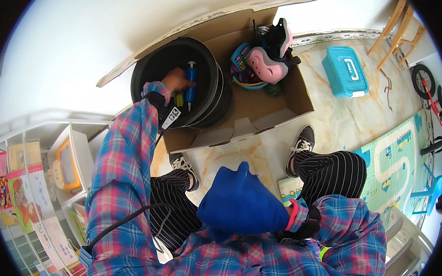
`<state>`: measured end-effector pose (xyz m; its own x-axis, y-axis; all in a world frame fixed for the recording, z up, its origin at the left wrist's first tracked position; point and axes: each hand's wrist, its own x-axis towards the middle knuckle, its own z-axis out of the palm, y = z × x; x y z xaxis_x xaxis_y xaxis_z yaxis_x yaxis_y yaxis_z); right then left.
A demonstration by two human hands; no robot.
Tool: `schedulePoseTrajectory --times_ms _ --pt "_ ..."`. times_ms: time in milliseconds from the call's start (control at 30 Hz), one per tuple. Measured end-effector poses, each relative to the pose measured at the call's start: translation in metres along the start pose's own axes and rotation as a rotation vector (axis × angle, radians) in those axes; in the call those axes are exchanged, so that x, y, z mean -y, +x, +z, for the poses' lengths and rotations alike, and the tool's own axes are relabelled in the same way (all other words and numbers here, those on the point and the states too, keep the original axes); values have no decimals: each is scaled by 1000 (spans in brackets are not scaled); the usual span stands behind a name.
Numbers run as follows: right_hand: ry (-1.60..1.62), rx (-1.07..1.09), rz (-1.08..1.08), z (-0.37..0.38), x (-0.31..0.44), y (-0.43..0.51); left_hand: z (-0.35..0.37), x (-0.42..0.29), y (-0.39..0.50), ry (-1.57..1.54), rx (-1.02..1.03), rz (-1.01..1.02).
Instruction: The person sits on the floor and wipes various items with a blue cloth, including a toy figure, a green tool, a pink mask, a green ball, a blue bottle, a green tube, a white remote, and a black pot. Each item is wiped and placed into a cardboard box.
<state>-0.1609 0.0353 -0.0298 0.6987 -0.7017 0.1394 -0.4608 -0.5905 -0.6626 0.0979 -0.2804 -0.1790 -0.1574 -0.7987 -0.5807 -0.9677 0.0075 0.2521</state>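
My left hand reaches over a round black tub, fingertips at a blue hand pump with a white handle. Whether the fingers grip the pump is hard to see. Beside the pump, partly under my wrist, is a small yellow-green object. A bunched blue cloth covers my right hand near my lap. The fingers of that hand are hidden in it; only the wrist shows, with a pink band.
The tub stands in an open cardboard box, with pink knee pads and a small basket. A teal lidded bin sits on the tiled floor. White shelving with books is at left. A patterned play mat lies at right.
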Motion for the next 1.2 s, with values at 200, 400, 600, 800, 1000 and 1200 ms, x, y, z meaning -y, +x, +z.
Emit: schedulePoseTrajectory --times_ms 200,400,600,800,1000,1200 --pt "71 42 -195 0 -3 -2 -9 -11 -27 -148 -172 23" --pt "227 357 0 -5 -7 17 -38 -23 -102 -556 -446 144" --pt "1546 -101 197 -10 -16 37 -29 -47 -215 -996 -339 214" --pt "1254 -328 624 -6 -34 43 52 -104 -286 -1110 -219 200" --pt "827 -610 164 26 -54 46 98 -128 -301 -619 -492 559" --pt "1084 -662 294 65 -51 65 106 -126 -286 -974 -633 499"
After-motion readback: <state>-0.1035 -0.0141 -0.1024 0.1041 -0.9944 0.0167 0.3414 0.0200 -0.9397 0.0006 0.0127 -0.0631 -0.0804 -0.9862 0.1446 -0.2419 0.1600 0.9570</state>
